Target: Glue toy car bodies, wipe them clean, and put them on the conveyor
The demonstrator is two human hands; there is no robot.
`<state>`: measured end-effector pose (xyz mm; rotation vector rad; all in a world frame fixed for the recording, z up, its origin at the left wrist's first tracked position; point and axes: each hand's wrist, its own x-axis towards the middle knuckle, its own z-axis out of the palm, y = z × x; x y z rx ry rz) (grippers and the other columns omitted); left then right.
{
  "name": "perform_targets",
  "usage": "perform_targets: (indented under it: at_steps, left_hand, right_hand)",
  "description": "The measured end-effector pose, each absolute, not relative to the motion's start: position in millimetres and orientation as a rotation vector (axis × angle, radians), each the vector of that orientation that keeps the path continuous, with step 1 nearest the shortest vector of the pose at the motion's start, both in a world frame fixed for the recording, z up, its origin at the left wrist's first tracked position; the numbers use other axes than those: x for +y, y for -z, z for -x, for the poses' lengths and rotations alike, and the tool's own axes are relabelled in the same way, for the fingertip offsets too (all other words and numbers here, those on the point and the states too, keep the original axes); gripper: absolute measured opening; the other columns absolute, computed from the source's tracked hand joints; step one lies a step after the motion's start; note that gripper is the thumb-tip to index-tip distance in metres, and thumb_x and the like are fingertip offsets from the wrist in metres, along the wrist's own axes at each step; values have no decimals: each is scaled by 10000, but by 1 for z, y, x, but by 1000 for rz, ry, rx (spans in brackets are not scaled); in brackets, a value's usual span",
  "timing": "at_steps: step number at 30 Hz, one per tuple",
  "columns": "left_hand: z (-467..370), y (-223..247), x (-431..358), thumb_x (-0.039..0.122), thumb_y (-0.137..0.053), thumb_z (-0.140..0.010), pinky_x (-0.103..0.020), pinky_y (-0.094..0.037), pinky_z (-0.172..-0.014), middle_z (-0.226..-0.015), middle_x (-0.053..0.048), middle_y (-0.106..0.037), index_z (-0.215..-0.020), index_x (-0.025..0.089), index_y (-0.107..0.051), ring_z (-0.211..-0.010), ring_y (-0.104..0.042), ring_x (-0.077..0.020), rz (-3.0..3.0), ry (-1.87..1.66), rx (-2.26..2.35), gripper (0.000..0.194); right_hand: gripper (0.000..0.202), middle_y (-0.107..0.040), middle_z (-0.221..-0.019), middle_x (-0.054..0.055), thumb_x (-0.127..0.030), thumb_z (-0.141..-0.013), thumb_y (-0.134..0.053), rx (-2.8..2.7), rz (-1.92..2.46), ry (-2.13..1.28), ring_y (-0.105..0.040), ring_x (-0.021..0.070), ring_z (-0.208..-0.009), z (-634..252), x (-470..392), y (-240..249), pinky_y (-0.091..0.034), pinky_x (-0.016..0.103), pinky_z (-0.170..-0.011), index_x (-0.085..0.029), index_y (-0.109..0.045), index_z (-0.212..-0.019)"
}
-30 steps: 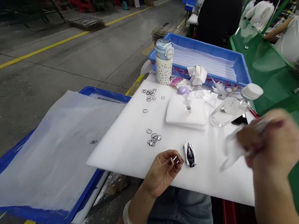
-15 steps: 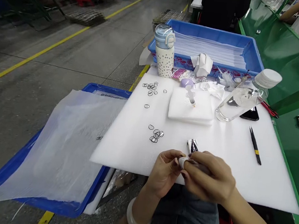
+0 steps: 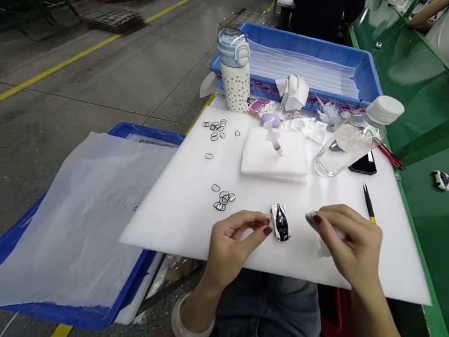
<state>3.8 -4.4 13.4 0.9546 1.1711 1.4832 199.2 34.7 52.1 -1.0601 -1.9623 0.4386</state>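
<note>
A white and black toy car (image 3: 281, 222) lies on the white foam sheet (image 3: 178, 214), between my hands. My left hand (image 3: 236, 240), just left of the car, pinches something too small to make out between thumb and forefinger. My right hand (image 3: 348, 239) is closed on a whitish cloth (image 3: 324, 249) that hangs below its fingers. Several thin black rings (image 3: 225, 198) lie left of the car, with more rings (image 3: 215, 127) farther back. Black tweezers (image 3: 369, 201) rest beyond my right hand, partly hidden by it.
Behind stand a foam block (image 3: 276, 161) with a small syringe-like tube, a clear bottle (image 3: 343, 144), a dotted flask (image 3: 236, 86) and a blue tray (image 3: 369, 71). A phone (image 3: 365, 163) lies at right. Another blue tray (image 3: 100, 314) holds a translucent sheet. People sit beyond.
My hands have come apart, the right one moving right with the cloth. The toy car, partly hidden behind them before, now shows whole. The whole view has shifted slightly.
</note>
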Motion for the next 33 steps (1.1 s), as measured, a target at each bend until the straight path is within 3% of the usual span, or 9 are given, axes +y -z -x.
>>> perform_targets:
  at_steps: [3, 8, 19, 24, 28, 33]
  left_hand:
    - [-12, -10, -3, 153, -735, -844, -284, -578, -739, -874, -46, -742, -946, 199, -778, -768, -689, -179, -1585, -1490, 1525, 120]
    - [-28, 3, -5, 99, -650, -903, -279, -571, -683, -898, -70, -709, -1022, 125, -730, -757, -684, -173, -2063, -1417, 1564, 146]
    - [-22, 2, -5, 140, -743, -845, -248, -561, -670, -945, -35, -653, -1062, 156, -707, -691, -614, -123, -1940, -1334, 1597, 220]
    - [-19, 1, -3, 128, -704, -853, -317, -597, -824, -1146, -75, -659, -1078, 170, -713, -887, -676, -168, -1859, -1302, 1630, 229]
    - [-19, 2, -2, 116, -679, -864, -339, -598, -857, -1168, -94, -667, -1071, 162, -716, -990, -694, -199, -1886, -1290, 1619, 216]
    - [-20, 2, -3, 109, -684, -846, -373, -610, -876, -1187, -80, -679, -1056, 181, -723, -983, -701, -205, -1863, -1267, 1650, 226]
  right_hand:
    - [149, -716, -784, 19, -246, -922, -653, -1853, 1243, -704, -679, 147, -718, -205, 38, -34, -527, 264, -626, -202, -732, -803]
    - [111, -716, -835, 23, -246, -919, -649, -1869, 1283, -805, -680, 151, -758, -196, 33, -18, -531, 270, -665, -204, -747, -888]
    - [83, -692, -846, 20, -208, -902, -663, -1951, 1293, -748, -670, 129, -741, -195, 32, -13, -521, 244, -643, -179, -739, -915]
    - [80, -676, -842, 14, -221, -908, -664, -1961, 1290, -748, -657, 122, -730, -195, 31, -13, -512, 239, -631, -189, -737, -914]
    - [71, -673, -851, 13, -219, -903, -671, -1956, 1289, -757, -656, 119, -738, -196, 31, -12, -511, 237, -643, -185, -730, -925]
    - [72, -671, -848, 19, -222, -900, -672, -1961, 1293, -754, -655, 128, -739, -195, 31, -12, -506, 247, -639, -179, -727, -919]
